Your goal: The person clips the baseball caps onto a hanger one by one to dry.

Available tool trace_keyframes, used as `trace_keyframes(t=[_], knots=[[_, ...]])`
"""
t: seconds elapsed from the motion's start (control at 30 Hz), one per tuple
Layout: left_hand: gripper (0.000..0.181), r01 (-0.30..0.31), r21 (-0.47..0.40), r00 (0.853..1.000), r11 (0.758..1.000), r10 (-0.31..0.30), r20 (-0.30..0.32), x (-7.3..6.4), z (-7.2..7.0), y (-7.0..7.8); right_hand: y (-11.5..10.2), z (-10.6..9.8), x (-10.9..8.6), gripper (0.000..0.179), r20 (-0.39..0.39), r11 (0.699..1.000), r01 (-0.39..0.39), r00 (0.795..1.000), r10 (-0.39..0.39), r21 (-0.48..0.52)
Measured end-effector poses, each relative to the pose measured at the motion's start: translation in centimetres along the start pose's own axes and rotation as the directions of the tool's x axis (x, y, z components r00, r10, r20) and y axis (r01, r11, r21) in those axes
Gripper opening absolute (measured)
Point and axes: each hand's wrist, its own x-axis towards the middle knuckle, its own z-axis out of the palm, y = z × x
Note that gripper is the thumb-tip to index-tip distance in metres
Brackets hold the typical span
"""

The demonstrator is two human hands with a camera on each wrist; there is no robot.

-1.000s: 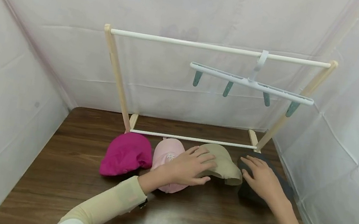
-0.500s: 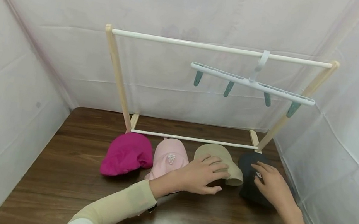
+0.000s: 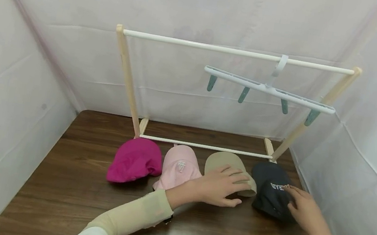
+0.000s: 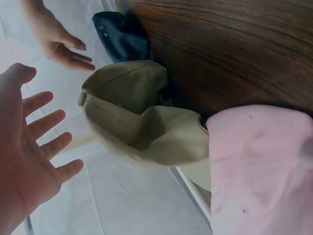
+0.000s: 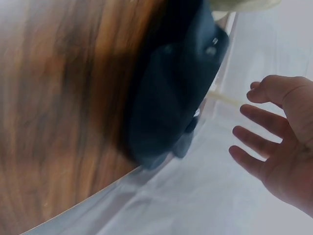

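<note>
In the head view, my left hand (image 3: 220, 185) hovers above the beige cap (image 3: 227, 160), fingers spread and holding nothing. The left wrist view shows a gap between those fingers and the beige cap (image 4: 122, 103). My right hand (image 3: 305, 208) is over the right side of the dark cap (image 3: 269, 192), which has white lettering on its front. Its fingers are loosely bent with nothing in them, apart from the dark cap (image 5: 171, 83) in the right wrist view. Left of my left hand lie a pink cap (image 3: 177, 165) with a white emblem and a magenta cap (image 3: 135, 160).
Behind the caps stands a rack with pale wooden posts and a white top rod (image 3: 200, 45). A white hanger (image 3: 270, 89) with several grey-green clips hangs tilted from it. The brown wooden table (image 3: 62, 188) is enclosed by white sheeting (image 3: 13, 77).
Both hands have moved to the right, and my right hand has drawn back toward the front, uncovering the dark cap's lettering. The pink cap's emblem shows more fully. The caps stay in place.
</note>
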Motion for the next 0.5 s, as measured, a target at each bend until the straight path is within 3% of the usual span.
trace_keyframes(t=[0.27,0.5], knots=[[0.055,-0.009,0.038,1.000,0.999,0.009,-0.017,1.0,0.0,0.8,2.4,0.1,-2.0,0.056,-0.064,1.000,0.025,0.998,-0.025,-0.006],[0.056,0.008,-0.037,0.999,0.999,-0.007,0.042,1.8,0.5,2.1,2.9,-0.1,-2.7,0.059,0.010,1.000,-0.022,1.000,0.022,-0.006]])
